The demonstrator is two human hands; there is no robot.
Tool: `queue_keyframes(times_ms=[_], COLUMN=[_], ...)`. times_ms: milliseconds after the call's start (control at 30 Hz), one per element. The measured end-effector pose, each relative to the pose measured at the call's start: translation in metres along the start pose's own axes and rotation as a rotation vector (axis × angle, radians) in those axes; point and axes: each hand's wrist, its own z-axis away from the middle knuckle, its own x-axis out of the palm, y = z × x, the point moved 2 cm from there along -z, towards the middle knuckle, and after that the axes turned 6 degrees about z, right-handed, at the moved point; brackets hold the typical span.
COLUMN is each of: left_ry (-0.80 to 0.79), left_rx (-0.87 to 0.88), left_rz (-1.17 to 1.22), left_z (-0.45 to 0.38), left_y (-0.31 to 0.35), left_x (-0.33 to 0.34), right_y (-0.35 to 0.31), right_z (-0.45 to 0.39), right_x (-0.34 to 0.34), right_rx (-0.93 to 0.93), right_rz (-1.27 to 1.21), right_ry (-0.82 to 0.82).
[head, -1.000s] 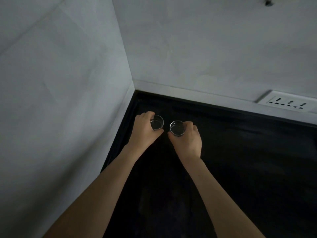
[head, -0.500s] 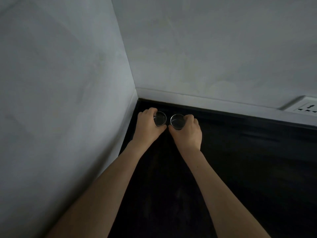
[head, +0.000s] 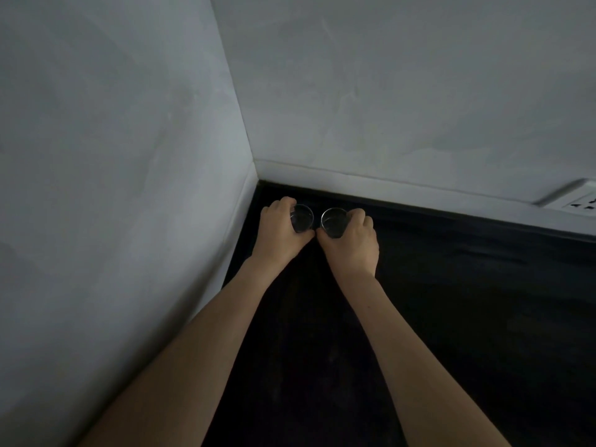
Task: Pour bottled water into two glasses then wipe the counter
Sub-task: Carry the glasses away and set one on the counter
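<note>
Glasses: two small clear tumblers stand upright side by side on the dark counter (head: 451, 317), tucked into the corner where the two pale walls meet; the left glass (head: 302, 218) and the right glass (head: 334, 222) sit just apart.
Handling: likely light, rigid and breakable, with smooth sides that could slip; best taken around the side wall, below the rim, and kept upright.
Contents: too dark to tell whether either holds water.
Left hand: the left hand (head: 280, 233) wraps its fingers and thumb around the left glass from the wall side.
Right hand: the right hand (head: 353, 241) curls around the right glass from the outer side; the two thumbs nearly meet between the glasses.
Surroundings: a wall socket (head: 577, 203) sits at far right; no bottle or cloth is in view.
</note>
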Motion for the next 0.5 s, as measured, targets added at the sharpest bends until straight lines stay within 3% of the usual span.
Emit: queue_keyframes(times_ms=[233, 500], left_ry=[-0.037, 0.001], left_rx=[-0.015, 0.170], left_rz=[-0.087, -0.199], left_z=[0.004, 0.028], left_y=[0.006, 0.058], left_x=[-0.001, -0.031], right_y=[0.006, 0.017], right_z=[0.005, 0.024], right_x=[-0.009, -0.063], right_rx=[-0.060, -0.215], right_rz=[-0.013, 0.080], right_ry=[-0.007, 0.011])
